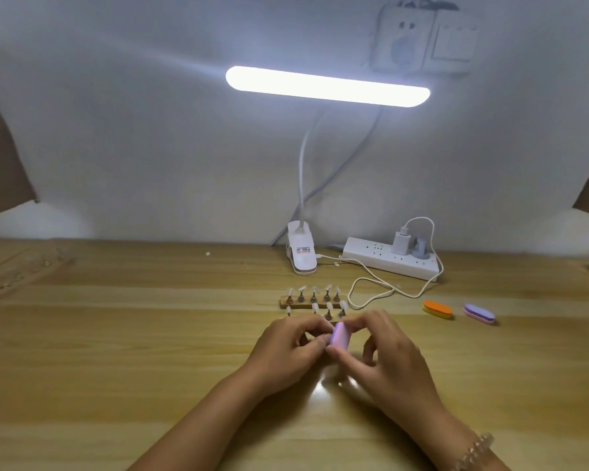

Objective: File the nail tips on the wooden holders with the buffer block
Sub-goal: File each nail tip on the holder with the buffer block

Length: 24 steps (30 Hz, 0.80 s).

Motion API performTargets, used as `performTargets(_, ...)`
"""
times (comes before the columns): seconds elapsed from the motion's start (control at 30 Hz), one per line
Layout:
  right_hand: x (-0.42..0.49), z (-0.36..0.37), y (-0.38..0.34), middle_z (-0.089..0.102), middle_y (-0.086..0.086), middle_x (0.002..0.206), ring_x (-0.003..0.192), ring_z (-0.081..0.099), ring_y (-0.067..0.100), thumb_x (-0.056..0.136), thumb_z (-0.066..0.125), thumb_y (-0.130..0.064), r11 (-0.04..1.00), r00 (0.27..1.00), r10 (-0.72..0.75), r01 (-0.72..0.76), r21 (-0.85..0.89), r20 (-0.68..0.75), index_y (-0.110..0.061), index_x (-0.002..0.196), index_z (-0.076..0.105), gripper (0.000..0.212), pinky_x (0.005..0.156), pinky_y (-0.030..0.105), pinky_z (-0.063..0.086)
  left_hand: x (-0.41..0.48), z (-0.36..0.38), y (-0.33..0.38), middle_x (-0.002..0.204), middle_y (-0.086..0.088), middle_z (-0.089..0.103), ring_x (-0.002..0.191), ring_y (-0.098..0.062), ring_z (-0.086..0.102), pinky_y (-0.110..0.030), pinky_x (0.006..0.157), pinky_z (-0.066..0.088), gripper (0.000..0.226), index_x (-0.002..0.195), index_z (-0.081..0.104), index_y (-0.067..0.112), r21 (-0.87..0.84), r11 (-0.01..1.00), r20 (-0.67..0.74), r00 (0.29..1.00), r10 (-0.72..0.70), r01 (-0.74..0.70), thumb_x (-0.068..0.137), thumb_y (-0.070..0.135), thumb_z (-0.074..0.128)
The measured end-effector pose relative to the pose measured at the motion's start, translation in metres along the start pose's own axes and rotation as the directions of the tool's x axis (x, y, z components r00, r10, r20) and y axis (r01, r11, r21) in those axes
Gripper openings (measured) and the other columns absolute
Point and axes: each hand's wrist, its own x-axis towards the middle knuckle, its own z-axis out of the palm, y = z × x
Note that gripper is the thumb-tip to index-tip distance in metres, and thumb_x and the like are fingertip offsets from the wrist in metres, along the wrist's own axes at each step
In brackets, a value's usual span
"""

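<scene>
A pink buffer block (442,338) is pinched by the fingers and thumb of my right hand (385,355) just above the table's middle. My left hand (289,348) curls its fingers against the block's left side, pinching something small that the fingers hide. Just behind the hands stand two wooden holders: the far holder (286,303) carries several clear nail tips (314,289) on metal stands, and the near holder is mostly hidden behind my hands, with its nail tips (330,305) showing above them.
An orange buffer block (438,309) and a purple one (479,313) lie on the wooden table (116,334) to the right. A clip lamp (301,253), a white power strip (388,260) and a looping white cable (371,290) sit behind the holders.
</scene>
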Motion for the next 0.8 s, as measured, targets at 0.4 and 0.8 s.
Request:
performTargets(0.4,0.002,-0.001,0.001,0.056,-0.017,0.099,0.058,0.053,0.006,0.079,0.074,-0.044,0.999,0.999,0.017,-0.019,-0.042,-0.051,-0.029,0.102,0.060,0.031,0.061,0.031,0.048,-0.001,0.000,0.003,0.078,0.022,0.063,0.062,-0.010,0.057,-0.046,0.069,0.053,0.016,0.085,0.061,0.042,0.017,1.000,0.007,1.000,0.006,-0.006,0.093,0.031,0.053)
performTargets(0.8,0.002,-0.002,0.007,0.058,-0.021,0.100,0.062,0.059,0.008,0.080,0.072,-0.039,0.993,0.990,0.084,-0.074,0.092,-0.110,-0.033,0.103,0.059,0.027,0.061,0.031,0.049,-0.002,0.005,0.000,0.087,0.013,0.075,0.077,0.002,0.070,-0.013,0.059,0.043,0.015,0.095,0.059,0.025,-0.126,0.991,-0.030,0.999,-0.045,0.040,0.101,0.014,0.052)
